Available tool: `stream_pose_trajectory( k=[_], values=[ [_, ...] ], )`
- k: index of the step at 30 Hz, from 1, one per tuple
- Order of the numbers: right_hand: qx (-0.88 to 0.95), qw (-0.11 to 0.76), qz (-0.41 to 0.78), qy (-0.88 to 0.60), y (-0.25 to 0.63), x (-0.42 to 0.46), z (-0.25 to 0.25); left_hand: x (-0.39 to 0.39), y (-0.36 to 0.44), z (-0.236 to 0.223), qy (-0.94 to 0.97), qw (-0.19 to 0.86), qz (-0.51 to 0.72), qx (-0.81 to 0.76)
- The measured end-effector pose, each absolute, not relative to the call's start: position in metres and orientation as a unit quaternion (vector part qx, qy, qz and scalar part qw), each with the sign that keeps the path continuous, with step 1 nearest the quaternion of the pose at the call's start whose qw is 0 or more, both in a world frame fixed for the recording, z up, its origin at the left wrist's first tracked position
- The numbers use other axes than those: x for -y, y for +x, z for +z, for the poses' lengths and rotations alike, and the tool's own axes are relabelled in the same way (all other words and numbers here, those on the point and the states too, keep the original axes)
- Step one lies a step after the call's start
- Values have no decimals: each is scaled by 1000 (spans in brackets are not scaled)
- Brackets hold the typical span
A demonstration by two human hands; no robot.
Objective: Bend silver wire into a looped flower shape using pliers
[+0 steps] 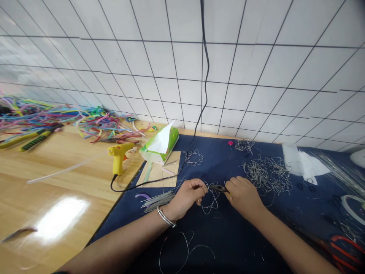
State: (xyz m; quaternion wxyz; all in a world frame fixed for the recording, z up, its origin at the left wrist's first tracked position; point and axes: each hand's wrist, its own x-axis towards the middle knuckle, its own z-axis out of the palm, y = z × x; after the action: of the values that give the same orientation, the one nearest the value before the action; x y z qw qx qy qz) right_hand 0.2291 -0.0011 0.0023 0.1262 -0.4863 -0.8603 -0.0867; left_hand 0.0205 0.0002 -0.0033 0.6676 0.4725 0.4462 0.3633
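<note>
My left hand [188, 198] pinches the left side of a looped wire ring [211, 205], a flower-like hoop of thin silvery wire. My right hand [242, 196] is wrapped round a pair of pliers [218, 188], whose dark jaws point left and meet the upper part of the ring, close to my left fingertips. Whether the jaws are closed on the wire is too small to tell. A second looped wire ring [194, 157] lies flat beyond my hands. Under my left wrist rests a bundle of straight wires [158, 201]. Nearer me lies a loose curved wire [186, 247].
A yellow glue gun [119, 158] with its black cord sits left, beside a green tissue pack [162, 144] on cardboard [142, 179]. Tangled wire [266, 175] lies right on the dark blue cloth [236, 236]. Red-handled scissors [346, 251] are at lower right; colourful pipe cleaners [94, 120] pile up at back left.
</note>
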Motion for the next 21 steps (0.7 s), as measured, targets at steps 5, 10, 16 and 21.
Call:
stream_pose_trajectory(
  k=[5, 10, 16, 21],
  values=[
    [857, 129, -83, -492, 228, 0, -3, -1, 19, -1, 429, 711, 359, -426],
    [850, 130, -81, -504, 228, 2, -6, -1, 22, 4, 378, 751, 362, -402],
    [843, 136, -78, -515, 227, 3, -7, 0, 24, 5, 341, 772, 379, -380],
    [839, 130, -71, -524, 226, 3, -8, 2, 26, 4, 332, 768, 395, -380]
  ],
)
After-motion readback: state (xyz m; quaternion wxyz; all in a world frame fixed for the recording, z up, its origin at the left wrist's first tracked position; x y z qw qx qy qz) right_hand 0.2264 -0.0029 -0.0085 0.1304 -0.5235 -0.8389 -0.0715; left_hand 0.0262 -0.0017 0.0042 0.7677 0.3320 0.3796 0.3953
